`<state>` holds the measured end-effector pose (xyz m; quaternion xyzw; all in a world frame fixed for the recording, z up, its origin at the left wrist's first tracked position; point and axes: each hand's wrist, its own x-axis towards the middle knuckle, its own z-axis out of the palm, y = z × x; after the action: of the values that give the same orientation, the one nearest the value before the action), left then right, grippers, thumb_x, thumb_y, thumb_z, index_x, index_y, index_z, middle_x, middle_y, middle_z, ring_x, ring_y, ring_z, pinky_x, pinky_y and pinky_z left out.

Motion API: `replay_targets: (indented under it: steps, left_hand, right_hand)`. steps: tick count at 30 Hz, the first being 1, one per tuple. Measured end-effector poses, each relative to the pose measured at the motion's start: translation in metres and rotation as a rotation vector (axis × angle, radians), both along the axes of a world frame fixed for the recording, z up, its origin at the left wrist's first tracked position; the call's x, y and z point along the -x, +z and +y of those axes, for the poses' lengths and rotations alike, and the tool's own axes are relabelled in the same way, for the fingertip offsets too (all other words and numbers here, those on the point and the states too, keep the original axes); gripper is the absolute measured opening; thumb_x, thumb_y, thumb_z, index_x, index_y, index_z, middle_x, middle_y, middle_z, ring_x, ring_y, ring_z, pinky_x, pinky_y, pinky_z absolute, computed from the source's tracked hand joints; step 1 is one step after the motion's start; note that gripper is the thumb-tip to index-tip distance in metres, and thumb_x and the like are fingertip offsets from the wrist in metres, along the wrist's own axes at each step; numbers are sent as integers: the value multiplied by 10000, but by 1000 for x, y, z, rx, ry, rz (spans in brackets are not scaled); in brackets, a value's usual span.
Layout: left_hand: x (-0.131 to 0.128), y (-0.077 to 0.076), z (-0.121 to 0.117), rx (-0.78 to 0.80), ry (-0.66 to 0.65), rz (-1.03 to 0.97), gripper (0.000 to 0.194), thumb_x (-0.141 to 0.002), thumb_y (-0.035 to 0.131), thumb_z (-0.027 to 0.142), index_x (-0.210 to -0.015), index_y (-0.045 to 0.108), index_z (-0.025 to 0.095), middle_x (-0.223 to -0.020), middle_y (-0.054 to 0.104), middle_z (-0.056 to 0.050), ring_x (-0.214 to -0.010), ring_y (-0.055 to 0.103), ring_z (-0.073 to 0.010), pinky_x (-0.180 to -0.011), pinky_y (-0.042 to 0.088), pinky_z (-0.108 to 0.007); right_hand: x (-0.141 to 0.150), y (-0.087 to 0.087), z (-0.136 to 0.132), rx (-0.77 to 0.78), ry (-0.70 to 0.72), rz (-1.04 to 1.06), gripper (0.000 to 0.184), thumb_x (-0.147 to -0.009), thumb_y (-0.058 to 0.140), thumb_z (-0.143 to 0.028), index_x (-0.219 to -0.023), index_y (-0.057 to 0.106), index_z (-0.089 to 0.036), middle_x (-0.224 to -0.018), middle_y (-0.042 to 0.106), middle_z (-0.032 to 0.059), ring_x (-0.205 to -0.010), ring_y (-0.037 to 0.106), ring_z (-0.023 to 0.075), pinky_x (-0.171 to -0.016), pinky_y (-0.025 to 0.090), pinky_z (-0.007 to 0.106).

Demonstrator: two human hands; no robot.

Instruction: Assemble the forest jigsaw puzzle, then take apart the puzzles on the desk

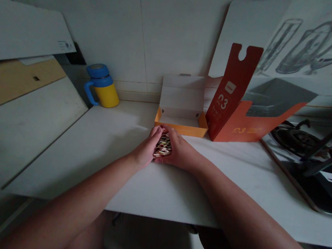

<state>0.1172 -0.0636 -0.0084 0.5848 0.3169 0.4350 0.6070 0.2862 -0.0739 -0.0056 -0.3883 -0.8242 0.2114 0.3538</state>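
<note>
Between my two hands is a stack of thin, flat packets (163,145), its layered light and dark edges facing me. My left hand (147,148) presses against its left side, while my right hand (181,150) wraps round the right side, fingers closed. Just behind my hands a small orange box (180,129) stands on the white tabletop (163,193), lid raised and pale inside. My fingers hide part of the stack, so its exact kind cannot be told.
Right of the small box stands a tall red-orange carton (239,124) with its flap up. A blue and yellow mug (105,92) is at the back left. A black stove (316,168) is at the right, white panels (18,35) at the left.
</note>
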Motion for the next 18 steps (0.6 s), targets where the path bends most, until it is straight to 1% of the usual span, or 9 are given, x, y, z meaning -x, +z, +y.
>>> replay_targets:
  steps: [2,4,7,9,12,13,14,16,18]
  left_hand:
    - [1,-1,0,-4,8,-3,585,-1010,454,722,-1361,461,254,-1352,657,-107,-1283,649,-255,-1064,545,-421]
    - [3,-2,0,-20,36,36,558,-1014,488,695,-1344,491,245,-1332,671,-100,-1281,649,-255,-1077,532,-409]
    - [8,2,2,-88,69,142,566,-1037,418,700,-1291,544,210,-1311,689,-115,-1242,663,-264,-1065,528,-401]
    - [13,7,5,-215,120,220,569,-1057,374,681,-1276,575,196,-1331,684,-124,-1259,646,-265,-1096,501,-405]
    - [25,15,10,-484,244,357,491,-1084,393,598,-1287,607,206,-1410,648,-124,-1361,574,-252,-1200,404,-414]
    - [29,17,12,-539,271,397,453,-1089,410,566,-1288,613,213,-1424,640,-121,-1371,567,-246,-1210,392,-416]
    - [34,19,14,-565,284,430,419,-1093,421,538,-1285,618,221,-1426,640,-117,-1354,581,-242,-1201,402,-420]
    - [41,22,17,-556,297,476,379,-1097,431,500,-1271,630,229,-1372,670,-109,-1248,645,-233,-1121,474,-417]
    - [46,23,18,-533,309,497,350,-1086,465,480,-1259,634,227,-1298,698,-108,-1141,682,-226,-1006,542,-394]
  right_hand:
    - [3,-1,0,-17,6,-10,1180,-667,969,-381,-1614,291,-192,-1565,488,229,-1432,512,370,-1185,429,492]
    - [6,0,-1,-42,9,-11,1122,-695,954,-407,-1598,319,-206,-1547,510,217,-1405,538,368,-1165,450,492]
    - [9,4,-1,-82,-9,1,1039,-717,938,-414,-1567,365,-242,-1489,571,181,-1336,595,354,-1115,491,479]
    - [6,9,0,-110,-40,19,938,-742,920,-419,-1522,424,-261,-1428,611,155,-1291,622,337,-1091,506,466]
    - [-6,17,4,-140,-164,72,767,-773,897,-476,-1415,535,-264,-1330,641,135,-1218,647,319,-1045,531,458]
    - [-11,18,5,-144,-224,94,729,-774,894,-497,-1379,563,-260,-1301,645,133,-1189,653,316,-1023,540,460]
    - [-16,19,7,-143,-283,119,703,-772,894,-515,-1346,585,-254,-1273,649,132,-1162,657,314,-1003,547,463]
    - [-24,20,10,-122,-382,198,666,-761,897,-538,-1288,611,-248,-1224,660,124,-1109,665,306,-960,560,465]
    - [-28,19,12,-62,-429,313,656,-747,904,-546,-1257,616,-251,-1183,680,109,-1060,675,289,-918,571,454]
